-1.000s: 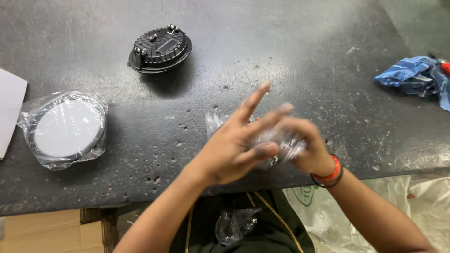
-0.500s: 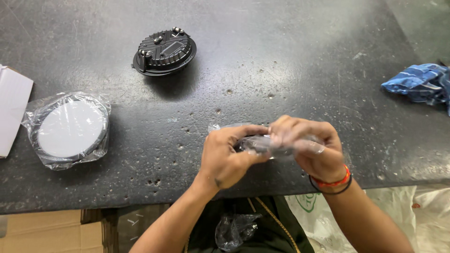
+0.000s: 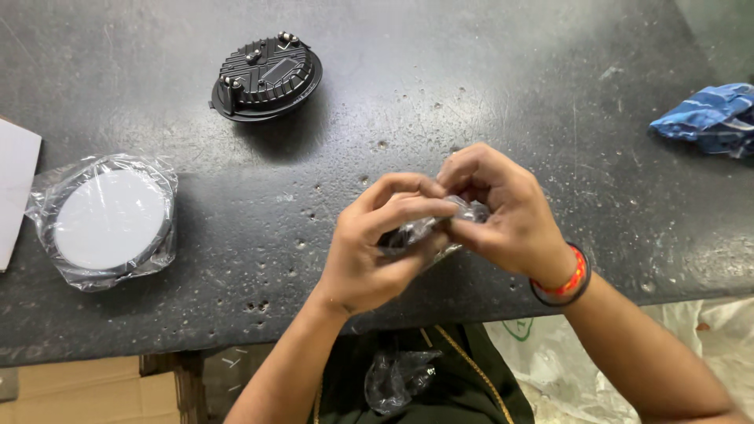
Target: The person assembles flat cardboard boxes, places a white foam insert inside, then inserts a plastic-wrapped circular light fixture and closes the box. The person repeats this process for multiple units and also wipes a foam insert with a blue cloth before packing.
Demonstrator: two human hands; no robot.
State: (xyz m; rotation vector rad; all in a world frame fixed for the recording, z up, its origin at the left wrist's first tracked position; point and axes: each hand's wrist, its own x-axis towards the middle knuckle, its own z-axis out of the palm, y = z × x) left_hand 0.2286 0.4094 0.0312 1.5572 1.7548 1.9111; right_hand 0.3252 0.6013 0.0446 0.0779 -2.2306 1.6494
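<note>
Both of my hands meet over the near edge of a dark stone table (image 3: 471, 94). My left hand (image 3: 377, 247) and my right hand (image 3: 503, 212) pinch a small clear plastic bag (image 3: 428, 228) between the fingertips; something dark shows inside it, mostly hidden by my fingers. A red and black band circles my right wrist. Far left on the table lies a round white disc wrapped in clear plastic (image 3: 106, 220). At the back stands a black ribbed round housing (image 3: 265, 76) with small metal studs on top.
A crumpled blue cloth (image 3: 711, 118) lies at the right edge. A white sheet (image 3: 14, 188) pokes in from the left. A scrunched clear bag (image 3: 400, 377) rests in my lap below the table edge. Cardboard shows at bottom left.
My left hand's fingers, spread a second ago, have closed onto the small bag. Both hands now grip it together, a little higher in view.
</note>
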